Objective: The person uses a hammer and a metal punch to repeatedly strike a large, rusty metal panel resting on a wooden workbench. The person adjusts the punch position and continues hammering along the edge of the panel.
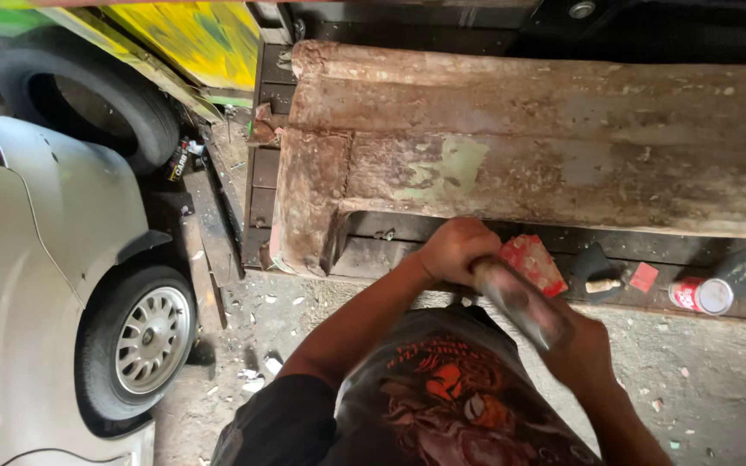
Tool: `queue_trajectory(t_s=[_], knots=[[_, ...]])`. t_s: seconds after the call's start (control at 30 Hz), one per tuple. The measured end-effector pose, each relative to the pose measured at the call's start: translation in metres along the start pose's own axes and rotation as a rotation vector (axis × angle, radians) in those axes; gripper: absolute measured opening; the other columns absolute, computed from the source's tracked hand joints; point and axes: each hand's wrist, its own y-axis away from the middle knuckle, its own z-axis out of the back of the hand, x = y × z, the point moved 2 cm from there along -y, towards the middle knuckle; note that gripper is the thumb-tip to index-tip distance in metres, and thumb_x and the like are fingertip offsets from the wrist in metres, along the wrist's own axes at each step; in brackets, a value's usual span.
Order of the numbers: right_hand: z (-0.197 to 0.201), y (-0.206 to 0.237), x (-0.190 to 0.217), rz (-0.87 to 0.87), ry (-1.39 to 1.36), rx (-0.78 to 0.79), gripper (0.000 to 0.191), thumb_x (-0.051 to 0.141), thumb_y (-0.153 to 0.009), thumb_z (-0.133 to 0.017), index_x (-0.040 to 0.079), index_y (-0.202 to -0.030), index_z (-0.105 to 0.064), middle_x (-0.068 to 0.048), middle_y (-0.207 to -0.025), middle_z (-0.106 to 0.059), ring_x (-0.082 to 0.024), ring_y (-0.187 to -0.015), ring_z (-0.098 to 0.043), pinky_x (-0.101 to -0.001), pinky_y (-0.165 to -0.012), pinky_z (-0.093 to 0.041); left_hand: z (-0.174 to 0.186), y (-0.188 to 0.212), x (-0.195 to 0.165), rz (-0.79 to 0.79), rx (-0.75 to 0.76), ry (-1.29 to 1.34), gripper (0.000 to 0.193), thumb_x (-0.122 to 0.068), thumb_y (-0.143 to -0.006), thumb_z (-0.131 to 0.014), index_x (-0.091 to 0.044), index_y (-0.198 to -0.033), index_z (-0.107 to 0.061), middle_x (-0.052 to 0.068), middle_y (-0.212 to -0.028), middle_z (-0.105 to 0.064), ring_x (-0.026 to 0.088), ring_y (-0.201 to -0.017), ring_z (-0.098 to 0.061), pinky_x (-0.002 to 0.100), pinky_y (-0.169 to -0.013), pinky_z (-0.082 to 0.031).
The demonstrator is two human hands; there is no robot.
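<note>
A large rusty metal beam [546, 147] with flakes of green paint lies across dark steel rails in front of me. My left hand [453, 248] is clenched just under its lower edge, around the upper end of a thick grey-brown tool handle [518, 302] that is blurred by motion. My right hand [582, 349] grips the lower end of the same handle, closer to my body. The tool's head is hidden behind my left fist. A crumpled red packet [535, 261] lies on the rail right beside the left hand.
A red can [701, 295] and small scraps sit on the rail to the right. A white car with its wheel [150, 338] stands close on the left. A black tyre [88, 95] and a yellow-green painted panel [200, 39] are beyond it. Debris litters the concrete floor.
</note>
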Motion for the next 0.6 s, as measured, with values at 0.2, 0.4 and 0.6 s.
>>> queue_trajectory(t_s=[0.2,0.4,0.6], knots=[[0.034,-0.007,0.025,0.077,-0.415,-0.227,0.043,0.004,-0.080,-0.072,0.002,-0.122,-0.067,-0.011,-0.111,-0.073,-0.019,-0.093,-0.069,-0.0356,-0.078,-0.055,0.005,-0.005,-0.007,0.017,-0.045,0.005,0.034,-0.016,-0.065,-0.083,-0.014,-0.086,-0.058,0.006,-0.078,-0.059,0.031,-0.073,-0.060,0.043,-0.067,-0.047],[0.050,-0.005,0.009,-0.385,-0.508,-0.272,0.013,0.004,-0.087,-0.077,0.003,-0.094,-0.066,-0.003,-0.076,-0.064,-0.011,-0.066,-0.061,-0.0276,-0.059,-0.050,-0.007,-0.015,-0.019,0.029,-0.051,0.043,0.035,-0.018,-0.066,-0.084,-0.013,-0.086,-0.056,0.005,-0.078,-0.059,0.030,-0.072,-0.060,0.042,-0.066,-0.047],[0.050,-0.013,-0.007,-0.294,-0.765,-0.263,0.007,0.000,-0.092,-0.072,0.002,-0.091,-0.065,-0.002,-0.072,-0.062,-0.009,-0.062,-0.058,-0.0254,-0.056,-0.046,-0.007,-0.023,-0.016,0.057,-0.081,0.036,0.037,-0.019,-0.066,-0.085,-0.013,-0.085,-0.054,0.005,-0.076,-0.057,0.030,-0.071,-0.059,0.043,-0.066,-0.045]])
